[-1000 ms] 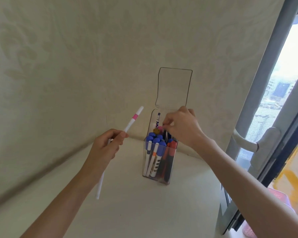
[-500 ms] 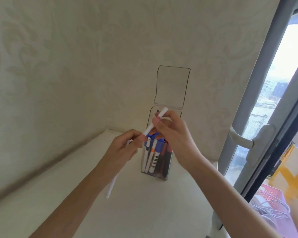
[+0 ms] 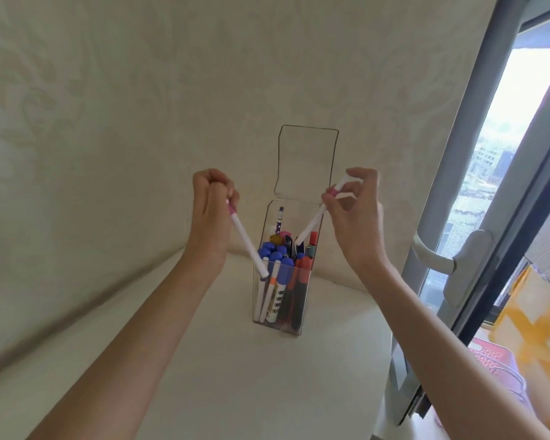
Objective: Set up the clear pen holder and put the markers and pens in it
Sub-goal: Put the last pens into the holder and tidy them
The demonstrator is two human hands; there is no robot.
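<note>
The clear pen holder (image 3: 301,325) stands upright on the white ledge in the corner, its tall back panel against the wall. It holds several markers and pens with blue, red and orange caps. My left hand (image 3: 211,206) grips a white pen with a pink band (image 3: 246,244), which slants down to the holder's left front edge. My right hand (image 3: 354,211) pinches another white pen with a pink band (image 3: 313,222); its lower end points into the holder's top opening.
Patterned cream walls meet behind the holder. The white ledge (image 3: 204,376) stretches toward me. A grey window frame with a handle (image 3: 458,265) stands close on the right. Below it are a pink basket (image 3: 489,360) and a yellow-taped box.
The long white pen held in my left hand and met by my right hand is now two shorter white pieces, one per hand, spread apart over the holder.
</note>
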